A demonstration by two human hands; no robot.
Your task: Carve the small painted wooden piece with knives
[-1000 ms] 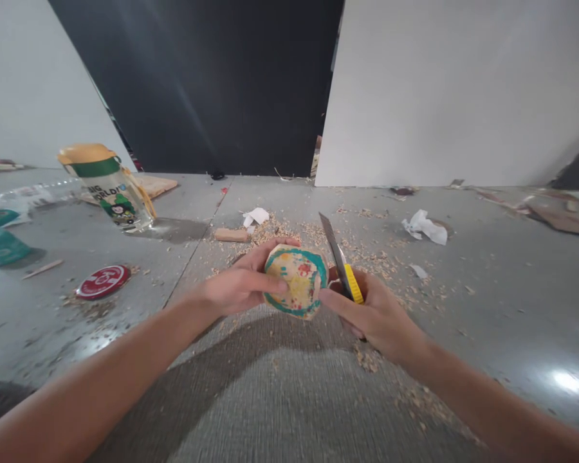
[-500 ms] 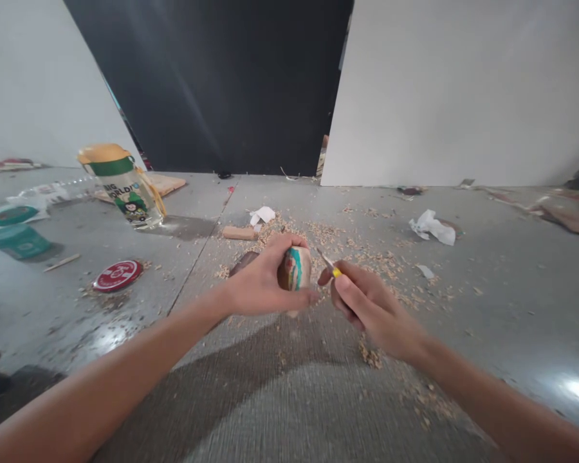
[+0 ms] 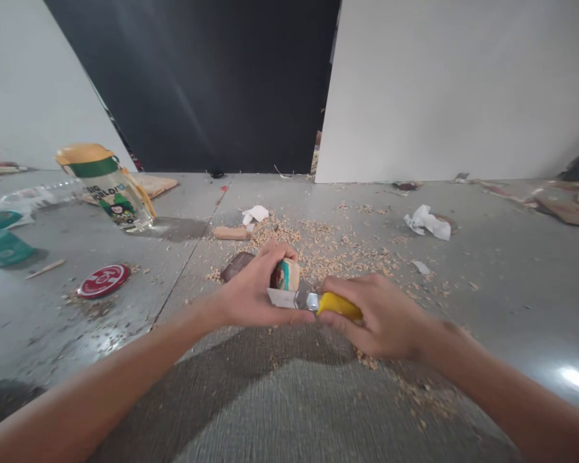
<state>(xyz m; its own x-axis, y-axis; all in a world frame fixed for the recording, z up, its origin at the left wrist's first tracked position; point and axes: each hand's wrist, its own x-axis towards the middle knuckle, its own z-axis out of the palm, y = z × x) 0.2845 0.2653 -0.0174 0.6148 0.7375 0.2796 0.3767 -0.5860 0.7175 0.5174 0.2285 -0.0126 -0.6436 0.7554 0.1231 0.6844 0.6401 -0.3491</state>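
My left hand point(image 3: 255, 292) is closed around a small pale wooden piece point(image 3: 292, 275) with teal and other paint on its side. Fingers hide much of the piece. In my right hand point(image 3: 371, 315) is a utility knife point(image 3: 340, 306), gripped by its yellow handle. Its flat metal blade points left and lies across the near side of the wooden piece, close to my left thumb; whether it touches the wood I cannot tell. Wood shavings point(image 3: 347, 251) are scattered on the floor beyond both hands.
A small wood block point(image 3: 232, 233) and crumpled white paper point(image 3: 255, 214) lie beyond my left hand. Leftward are a red round lid point(image 3: 103, 281), a yellow-topped bottle point(image 3: 113, 186) and a teal container point(image 3: 4, 247). Crumpled tissue point(image 3: 429, 222) lies at right. Dark and white panels stand behind.
My right hand has swung the knife from pointing up and away to lying sideways across the wooden piece. My left hand has tilted the piece, and the view has shifted slightly.
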